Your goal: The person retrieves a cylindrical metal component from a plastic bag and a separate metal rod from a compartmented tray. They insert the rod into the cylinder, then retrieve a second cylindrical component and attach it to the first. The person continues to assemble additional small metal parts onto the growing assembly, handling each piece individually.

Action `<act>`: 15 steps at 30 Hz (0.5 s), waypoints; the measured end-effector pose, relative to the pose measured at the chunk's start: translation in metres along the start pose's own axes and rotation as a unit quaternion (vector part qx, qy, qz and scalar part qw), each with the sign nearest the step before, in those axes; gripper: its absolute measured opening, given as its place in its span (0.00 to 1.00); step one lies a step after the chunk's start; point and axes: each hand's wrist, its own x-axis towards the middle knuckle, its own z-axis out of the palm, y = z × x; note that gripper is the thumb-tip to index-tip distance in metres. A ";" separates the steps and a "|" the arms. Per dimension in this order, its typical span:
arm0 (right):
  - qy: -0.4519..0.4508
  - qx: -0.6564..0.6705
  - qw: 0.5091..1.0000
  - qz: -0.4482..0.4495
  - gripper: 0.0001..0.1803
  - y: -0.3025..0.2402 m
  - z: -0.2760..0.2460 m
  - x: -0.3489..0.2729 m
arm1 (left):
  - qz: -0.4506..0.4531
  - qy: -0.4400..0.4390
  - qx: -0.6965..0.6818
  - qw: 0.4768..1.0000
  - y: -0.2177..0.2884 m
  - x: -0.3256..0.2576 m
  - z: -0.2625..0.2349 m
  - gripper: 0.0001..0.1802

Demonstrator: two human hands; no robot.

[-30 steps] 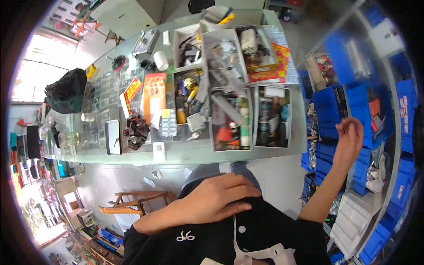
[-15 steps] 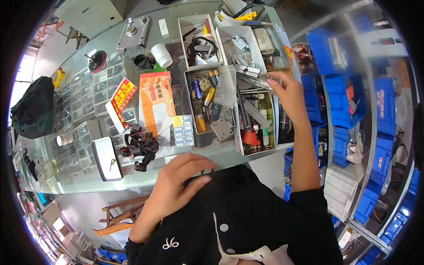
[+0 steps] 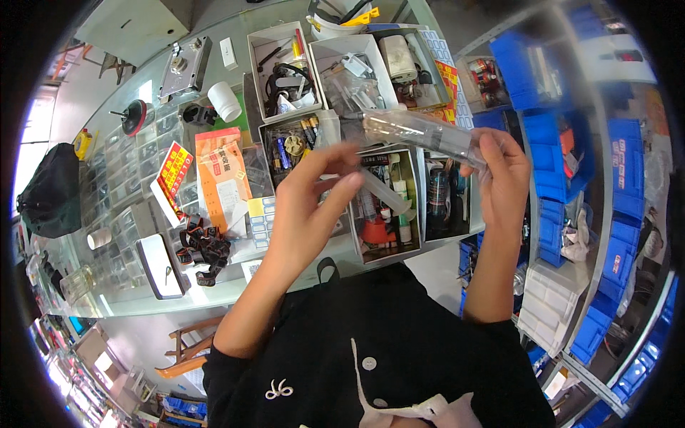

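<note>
- Nearest, the left hand (image 3: 310, 207) is being held half open, fingers reaching toward the packet, gripping nothing.
- Right of it, a clear plastic packet (image 3: 421, 132) is being pinched by the right hand (image 3: 503, 175) above the open sorting boxes (image 3: 389, 207).
- Likely, it could be dropped among the boxes, being held at one end only.

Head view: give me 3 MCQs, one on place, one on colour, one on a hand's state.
1. Where is the white cylinder?
A. on the glass counter, left of the open boxes
B. in a blue bin
C. in the left hand

2. What colour are the storage bins on the shelving at the right?
A. red
B. blue
C. green

3. What is the right hand doing?
A. resting flat on the counter
B. hanging free with nothing in it
C. gripping a clear plastic bag

Answers:
1 A, it stands on the glass beside the boxes.
2 B, all rows are blue.
3 C, its fingers close on the bag's end, while the left hand reaches toward it.
</note>
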 end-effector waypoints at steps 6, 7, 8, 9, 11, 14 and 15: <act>-0.078 0.126 0.989 0.000 0.15 0.016 0.015 -0.024 | -0.052 0.063 -0.302 0.950 0.007 0.026 0.026 0.19; -0.083 0.144 0.986 0.005 0.15 0.020 0.017 -0.026 | -0.029 0.079 -0.297 0.951 0.009 0.027 0.028 0.18; -0.089 0.158 0.983 0.013 0.15 0.023 0.019 -0.028 | -0.005 0.094 -0.292 0.952 0.011 0.026 0.029 0.18; -0.111 0.183 0.977 0.022 0.16 0.025 0.018 -0.029 | -0.011 0.105 -0.302 0.947 0.012 0.026 0.029 0.16; -0.141 0.221 0.963 0.059 0.18 0.027 0.017 -0.030 | 0.009 0.116 -0.277 0.954 0.013 0.025 0.027 0.15; -0.168 0.232 0.953 0.094 0.21 0.028 0.015 -0.031 | 0.024 0.127 -0.272 0.954 0.014 0.024 0.023 0.14; -0.173 0.227 0.953 0.103 0.22 0.028 0.015 -0.031 | 0.028 0.123 -0.272 0.954 0.015 0.024 0.021 0.14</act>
